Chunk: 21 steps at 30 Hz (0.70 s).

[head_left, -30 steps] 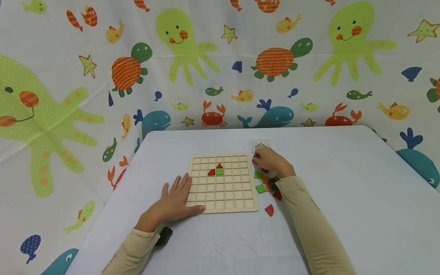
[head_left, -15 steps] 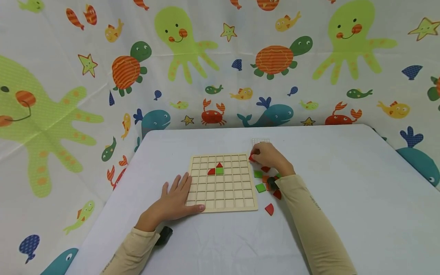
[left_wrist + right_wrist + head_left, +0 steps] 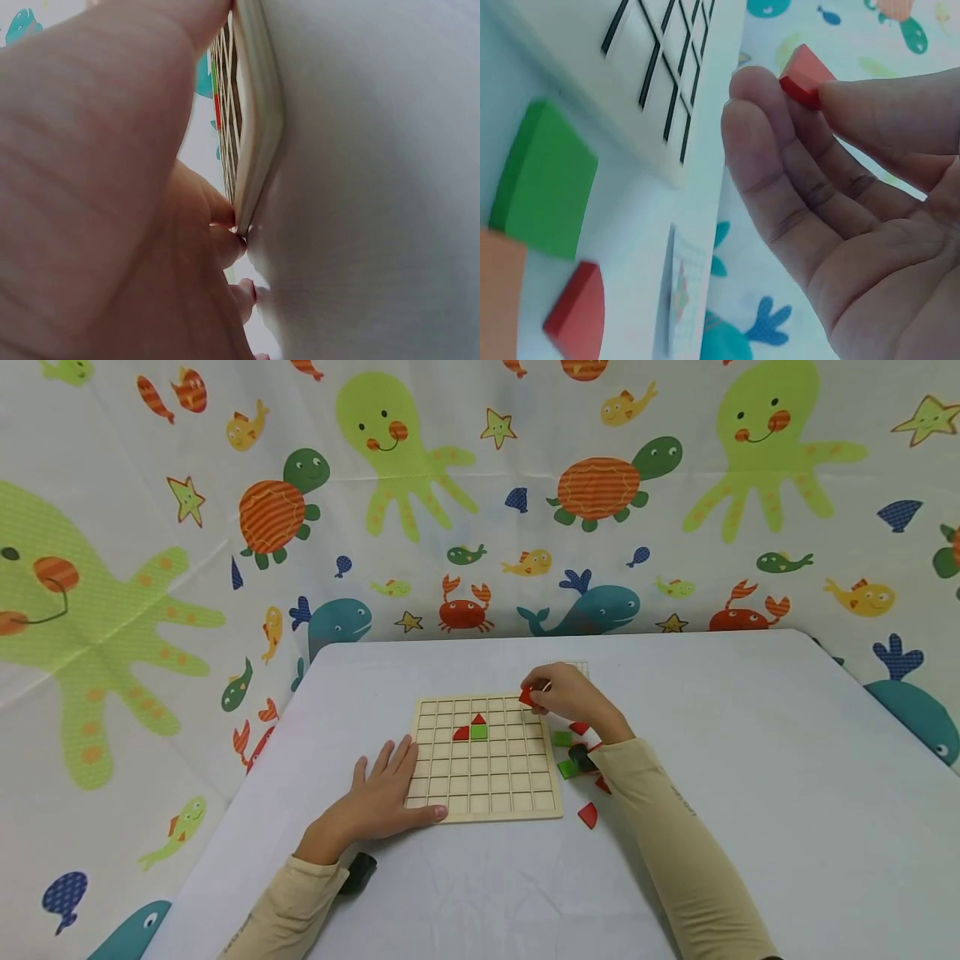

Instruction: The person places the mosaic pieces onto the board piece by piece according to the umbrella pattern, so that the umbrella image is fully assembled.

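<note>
A square wooden grid board [image 3: 487,785] lies on the table. My left hand [image 3: 378,802] rests at its left side, fingers straight along the edge, thumb over the near left corner. On the board sit a green square tile [image 3: 478,733], a red triangle tile [image 3: 478,720] above it and a red quarter-circle tile [image 3: 461,734] to its left. Over the board's far right corner, my right hand [image 3: 576,697] pinches a small red tile [image 3: 806,76] between thumb and fingers. The right wrist view shows part of this tile, its rest hidden by the fingertips.
Right of the board lie loose tiles, among them a green one [image 3: 567,769] and a red quarter circle [image 3: 588,815]; some are hidden under the right wrist. A small printed grid card [image 3: 684,292] lies behind the right hand. A patterned curtain [image 3: 465,460] hangs behind the table.
My right hand has lifted the red tile from the loose pieces by the card and carried it left over the board's far right corner. The left hand has stayed in place.
</note>
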Tool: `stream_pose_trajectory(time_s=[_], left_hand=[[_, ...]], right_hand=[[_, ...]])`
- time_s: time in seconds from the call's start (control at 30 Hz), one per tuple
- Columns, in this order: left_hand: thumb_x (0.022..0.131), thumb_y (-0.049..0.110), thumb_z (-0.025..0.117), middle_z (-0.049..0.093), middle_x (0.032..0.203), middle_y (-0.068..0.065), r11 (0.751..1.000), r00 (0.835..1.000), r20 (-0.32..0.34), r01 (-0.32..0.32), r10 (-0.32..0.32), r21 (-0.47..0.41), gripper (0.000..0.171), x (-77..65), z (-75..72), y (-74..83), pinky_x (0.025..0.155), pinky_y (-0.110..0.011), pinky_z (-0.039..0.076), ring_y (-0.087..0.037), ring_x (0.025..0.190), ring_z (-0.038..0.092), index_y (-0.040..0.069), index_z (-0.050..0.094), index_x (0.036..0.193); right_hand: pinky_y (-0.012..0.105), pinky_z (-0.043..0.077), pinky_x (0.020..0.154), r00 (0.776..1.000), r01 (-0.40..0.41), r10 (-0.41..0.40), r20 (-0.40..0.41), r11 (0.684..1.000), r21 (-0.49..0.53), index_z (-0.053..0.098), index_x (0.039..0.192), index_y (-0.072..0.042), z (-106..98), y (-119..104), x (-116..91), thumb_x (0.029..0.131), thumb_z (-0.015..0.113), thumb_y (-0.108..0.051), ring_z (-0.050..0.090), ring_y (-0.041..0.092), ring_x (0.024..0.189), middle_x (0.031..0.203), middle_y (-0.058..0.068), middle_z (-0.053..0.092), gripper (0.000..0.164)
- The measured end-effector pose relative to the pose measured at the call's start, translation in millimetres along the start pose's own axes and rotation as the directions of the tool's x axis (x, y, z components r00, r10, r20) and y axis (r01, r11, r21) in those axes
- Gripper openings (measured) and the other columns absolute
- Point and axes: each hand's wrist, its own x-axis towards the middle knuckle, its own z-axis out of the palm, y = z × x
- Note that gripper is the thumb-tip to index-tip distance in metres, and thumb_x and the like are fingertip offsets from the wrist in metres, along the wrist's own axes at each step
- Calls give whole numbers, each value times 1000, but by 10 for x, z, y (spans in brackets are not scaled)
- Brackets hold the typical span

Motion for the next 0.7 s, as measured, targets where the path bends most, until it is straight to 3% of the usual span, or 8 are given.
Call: stream_pose_trajectory(time_s=[0.5,0.7], left_hand=[[90,73,70,7,177,-24,1000,1000,3,1,-1,-2,124,19,3,-11,120,-75,-3,-48,161,0,-6,14,168],[90,73,70,8,177,-24,1000,1000,-1,-4,4,1,124,27,22,-33,120,-75,-2,-48,162,0,-6,14,168]], right_hand=[[33,58,77,993,77,-80,89,997,31,69,129,8,267,-178,41,102,63,2,69,24,81,100,12,71,28],[35,55,80,990,95,-90,105,995,-43,73,123,4,339,-184,62,98,64,4,64,23,85,98,10,71,27]])
